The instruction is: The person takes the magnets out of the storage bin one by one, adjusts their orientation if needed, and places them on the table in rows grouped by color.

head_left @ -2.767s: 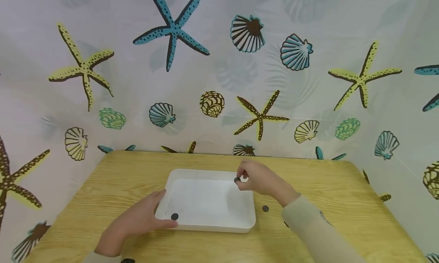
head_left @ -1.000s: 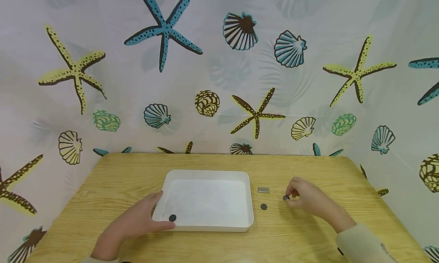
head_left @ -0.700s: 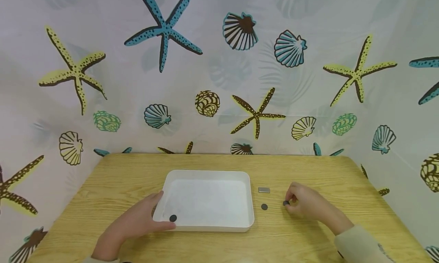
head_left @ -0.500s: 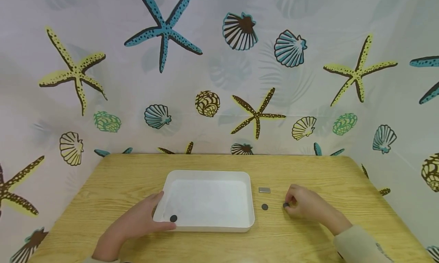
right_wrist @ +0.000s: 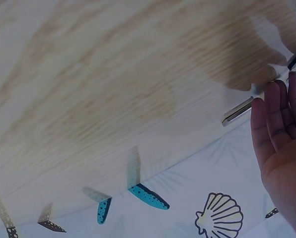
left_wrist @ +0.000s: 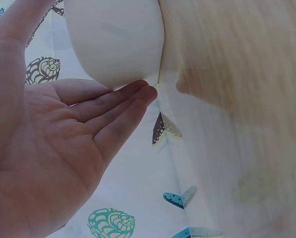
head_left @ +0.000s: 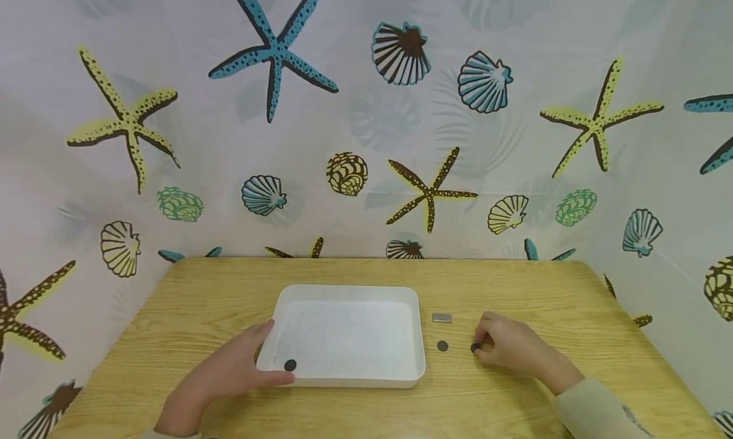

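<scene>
A white rectangular tray [head_left: 349, 337] lies on the table. My left hand [head_left: 235, 366] rests at its near left corner, fingers along the left side and thumb by the front rim. In the left wrist view, straight fingers [left_wrist: 115, 111] touch the tray's wall [left_wrist: 118, 44]. Inside that near left corner lies a small black disc [head_left: 290, 365]. Right of the tray, my right hand [head_left: 512, 348] pinches another small black disc [head_left: 475, 347] between thumb and fingertips, low over the table; contact with the wood cannot be made out. A third dark disc [head_left: 443, 346] lies between tray and right hand.
A small grey metal bar [head_left: 441, 317] lies flat right of the tray, behind the loose disc. The wooden table [head_left: 229, 286] ends at a curtain [head_left: 355, 229] printed with starfish and shells, which also runs along both sides.
My right hand has carried its disc from above the tray's right side out to the right, then lowered it towards the near side. The left hand stays at the tray.
</scene>
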